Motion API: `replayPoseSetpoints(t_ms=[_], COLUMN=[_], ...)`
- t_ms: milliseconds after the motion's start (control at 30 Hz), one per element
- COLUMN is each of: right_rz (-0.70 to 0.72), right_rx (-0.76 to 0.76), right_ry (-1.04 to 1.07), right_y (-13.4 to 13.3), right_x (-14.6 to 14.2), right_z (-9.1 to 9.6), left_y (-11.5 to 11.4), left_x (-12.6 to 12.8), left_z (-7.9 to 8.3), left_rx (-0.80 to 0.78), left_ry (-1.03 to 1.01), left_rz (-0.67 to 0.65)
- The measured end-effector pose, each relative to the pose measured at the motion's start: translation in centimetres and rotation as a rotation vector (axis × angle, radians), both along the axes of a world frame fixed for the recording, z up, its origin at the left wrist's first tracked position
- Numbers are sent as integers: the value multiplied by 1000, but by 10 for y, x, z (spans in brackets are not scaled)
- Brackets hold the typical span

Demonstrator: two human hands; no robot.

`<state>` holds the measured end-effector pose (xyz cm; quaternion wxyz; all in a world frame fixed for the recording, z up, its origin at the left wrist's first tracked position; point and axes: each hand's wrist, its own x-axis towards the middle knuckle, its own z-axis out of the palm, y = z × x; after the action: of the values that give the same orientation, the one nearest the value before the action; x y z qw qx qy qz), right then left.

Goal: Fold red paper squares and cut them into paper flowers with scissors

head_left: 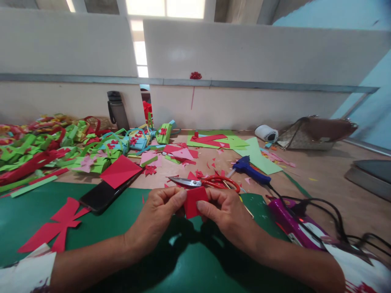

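Note:
Between my two hands is a small red paper square (194,203), held up over the green mat (128,260). My left hand (165,207) pinches its left edge with thumb and fingers. On the opposite side, my right hand (224,209) grips the paper, the thumb lying across its front. Just behind the paper lie scissors (218,181) with red handles, their blades pointing left. A larger red paper sheet (120,171) rests on a black phone (105,195) to the left. Nearer me on that side is a red paper cutout (61,228) with several pointed arms.
A blue glue gun (252,171) lies behind right, its cable running to a purple power strip (296,224). Small paper baskets (94,162) pile up at left, near a grey bottle (117,110). Green sheets (256,156), a white roll (266,133) and a handbag (317,132) sit farther back.

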<state>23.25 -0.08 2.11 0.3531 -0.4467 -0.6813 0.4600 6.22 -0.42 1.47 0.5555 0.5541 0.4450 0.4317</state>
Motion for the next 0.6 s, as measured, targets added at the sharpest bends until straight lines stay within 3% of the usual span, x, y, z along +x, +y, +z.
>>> replayPoseSetpoints(t_ms=[167, 433, 600], right_rz=[-9, 17, 3], right_rx=[-4, 46, 178], right_ry=[-18, -168, -393], right_y=[3, 2, 12], right_x=[-1, -3, 6], right_z=[-2, 2, 13], left_y=[0, 8, 17], left_x=[3, -2, -9], left_z=[-8, -4, -1], left_rx=[-173, -127, -226], left_ry=[-106, -36, -206], left_rz=[41, 27, 32])
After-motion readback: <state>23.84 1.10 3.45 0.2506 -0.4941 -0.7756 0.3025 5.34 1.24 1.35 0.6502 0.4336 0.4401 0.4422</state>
